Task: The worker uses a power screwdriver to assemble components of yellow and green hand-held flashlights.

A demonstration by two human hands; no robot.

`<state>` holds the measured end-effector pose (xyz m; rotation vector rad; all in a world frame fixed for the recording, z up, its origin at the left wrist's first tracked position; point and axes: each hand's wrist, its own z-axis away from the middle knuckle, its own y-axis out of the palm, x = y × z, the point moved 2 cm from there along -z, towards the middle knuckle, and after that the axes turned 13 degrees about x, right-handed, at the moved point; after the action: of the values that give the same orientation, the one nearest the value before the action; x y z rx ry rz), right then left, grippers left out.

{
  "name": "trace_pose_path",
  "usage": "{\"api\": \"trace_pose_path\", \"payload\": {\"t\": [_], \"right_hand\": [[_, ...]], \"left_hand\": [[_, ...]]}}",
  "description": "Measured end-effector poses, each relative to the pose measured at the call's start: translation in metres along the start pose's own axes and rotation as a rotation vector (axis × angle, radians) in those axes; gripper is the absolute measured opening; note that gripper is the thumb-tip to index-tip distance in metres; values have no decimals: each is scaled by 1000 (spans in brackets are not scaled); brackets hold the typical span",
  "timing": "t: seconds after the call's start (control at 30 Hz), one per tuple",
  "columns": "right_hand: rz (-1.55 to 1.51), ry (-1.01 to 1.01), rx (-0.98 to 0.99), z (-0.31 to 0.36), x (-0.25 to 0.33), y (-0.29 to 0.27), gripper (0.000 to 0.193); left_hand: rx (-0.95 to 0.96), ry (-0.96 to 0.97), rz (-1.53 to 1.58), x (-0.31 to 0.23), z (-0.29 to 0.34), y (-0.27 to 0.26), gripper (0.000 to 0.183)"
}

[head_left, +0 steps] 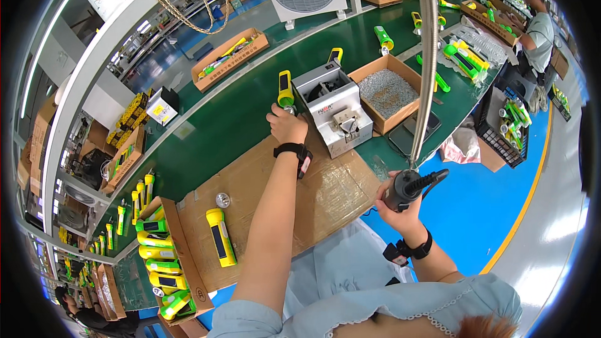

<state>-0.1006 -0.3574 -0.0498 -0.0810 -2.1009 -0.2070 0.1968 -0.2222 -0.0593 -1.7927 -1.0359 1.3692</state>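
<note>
My left hand (pixel 288 127) reaches forward past the far edge of the cardboard sheet. Its fingers are closed at the silver reflector end of a yellow-green flashlight (pixel 285 89), partly hiding that end. Close to its right stands a grey metal screw feeder machine (pixel 335 109). At the right, my right hand (pixel 402 218) grips a dark electric screwdriver (pixel 400 194) hanging below a metal hose, with a black cable running off its top. On the cardboard sheet (pixel 282 178) lie another yellow flashlight (pixel 221 236) and a loose silver reflector (pixel 223 200).
A cardboard box (pixel 188 256) packed with flashlights stands at the left. Behind the screw feeder is a box of small screws (pixel 385 91); a dark phone (pixel 416 131) lies beside it. More flashlights stand along the green conveyor (pixel 213 131). A co-worker (pixel 538 28) stands at the far right.
</note>
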Motion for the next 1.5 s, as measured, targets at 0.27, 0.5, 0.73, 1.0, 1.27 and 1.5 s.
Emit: {"api": "trace_pose_path", "payload": {"t": [0.27,0.5,0.73,1.0,1.27,1.5], "right_hand": [[-1,-111,68,-50,26,-32,62],[-71,-251,16,-145,46,-23,55],[-28,-391,-11,-199,9,-7,39],[197,-260,-28,-209,6,7,37],[-184,-113,153,-122,26,35,39],[-272,-118,155,-68,27,58,51]], "left_hand": [[320,343,296,19,209,-104,34],[-75,-94,-385,162,294,-164,42],[143,-249,-269,180,291,-169,41],[287,51,-1,91,291,-126,45],[215,254,-146,30,253,-76,47],[131,284,-101,43,244,-96,61]]}}
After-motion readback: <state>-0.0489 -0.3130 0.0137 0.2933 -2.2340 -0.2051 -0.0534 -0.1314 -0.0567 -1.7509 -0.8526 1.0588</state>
